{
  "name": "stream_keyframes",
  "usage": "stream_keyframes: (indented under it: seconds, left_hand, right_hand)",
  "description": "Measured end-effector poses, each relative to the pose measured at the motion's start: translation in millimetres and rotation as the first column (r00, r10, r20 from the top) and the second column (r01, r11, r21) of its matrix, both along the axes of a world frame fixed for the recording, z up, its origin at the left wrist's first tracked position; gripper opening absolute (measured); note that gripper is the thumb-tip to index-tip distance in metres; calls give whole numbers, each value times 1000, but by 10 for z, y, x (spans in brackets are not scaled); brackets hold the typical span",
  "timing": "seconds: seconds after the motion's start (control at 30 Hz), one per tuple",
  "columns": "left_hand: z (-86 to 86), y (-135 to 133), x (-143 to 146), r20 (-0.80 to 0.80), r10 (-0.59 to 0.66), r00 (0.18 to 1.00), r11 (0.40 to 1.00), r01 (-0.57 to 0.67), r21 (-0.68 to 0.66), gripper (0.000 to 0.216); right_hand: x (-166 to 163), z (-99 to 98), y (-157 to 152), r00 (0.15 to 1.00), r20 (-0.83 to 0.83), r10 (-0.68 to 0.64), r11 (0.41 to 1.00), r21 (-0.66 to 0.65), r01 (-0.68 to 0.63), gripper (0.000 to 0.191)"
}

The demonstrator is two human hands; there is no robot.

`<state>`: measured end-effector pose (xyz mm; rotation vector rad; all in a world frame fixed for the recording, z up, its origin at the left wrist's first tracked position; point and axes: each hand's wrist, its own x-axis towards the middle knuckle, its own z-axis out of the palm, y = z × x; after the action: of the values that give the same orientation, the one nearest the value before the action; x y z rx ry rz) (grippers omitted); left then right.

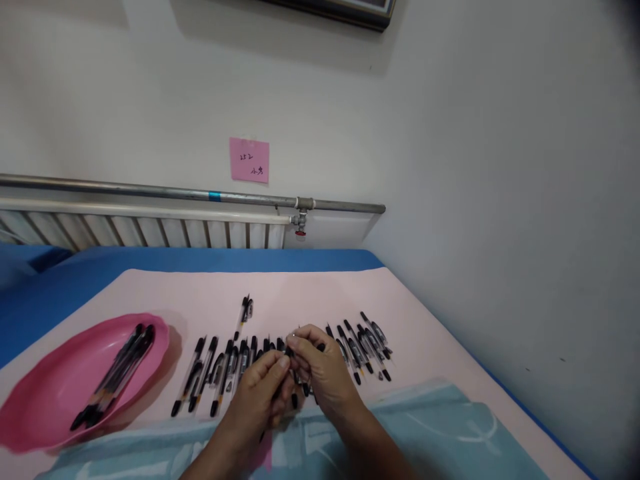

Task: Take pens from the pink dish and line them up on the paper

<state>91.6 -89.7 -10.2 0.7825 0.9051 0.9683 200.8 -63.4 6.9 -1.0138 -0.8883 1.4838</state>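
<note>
In front of me, my left hand (pixel 265 390) is closed around a dark pen (pixel 289 352), whose lower end pokes out beneath the fingers. My right hand (pixel 323 370) pinches at the pen's top, where a tiny shiny tip shows; the fingers hide most of this small part. Around and behind both hands lie disassembled pens in a row: clear barrels with black ends (pixel 203 373) on the left, more barrels (pixel 357 347) on the right, with loose black caps (pixel 233 360) among them. One separate pen (pixel 241 318) lies farther back.
A pink oval tray (pixel 30 393) on the left holds several pens (pixel 115 377). A light blue cloth (pixel 430 427) covers the near edge of the pink tabletop (pixel 310 290). Behind the table are a radiator (pixel 195 233), a pipe with a valve (pixel 300 220) and a pink note (pixel 249 160).
</note>
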Motion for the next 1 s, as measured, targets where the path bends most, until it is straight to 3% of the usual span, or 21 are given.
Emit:
stream_keyframes:
  seconds: [0.13, 0.33, 0.5, 0.67, 0.83, 1.0]
  left_hand:
    - [-16, 12, -11, -1, 21, 1000, 1000, -21, -2, 30]
    - [-45, 25, -26, -68, -8, 998, 997, 12, 71, 31]
    - [-22, 31, -36, -54, -3, 999, 1000, 5, 30, 29]
    - [-11, 41, -36, -122, -5, 992, 997, 15, 78, 30]
    - [-31, 27, -44, -82, -5, 997, 998, 11, 67, 29]
    - [-67, 52, -47, -101, -1, 995, 996, 11, 92, 31]
  right_hand:
    - [12, -8, 2, 994, -61, 87, 996, -17, -88, 23]
    - [-15, -44, -3, 995, 96, -32, 999, 37, 28, 20]
    - [14, -10, 0, 993, -11, 114, 993, -8, -114, 20]
    - [-4, -51, 11, 1000, -14, -19, 1000, -25, 19, 17]
    - [-7, -39, 6, 999, -23, 44, 999, 15, -44, 17]
    - [-19, -31, -3, 998, 57, -30, 999, 21, 29, 17]
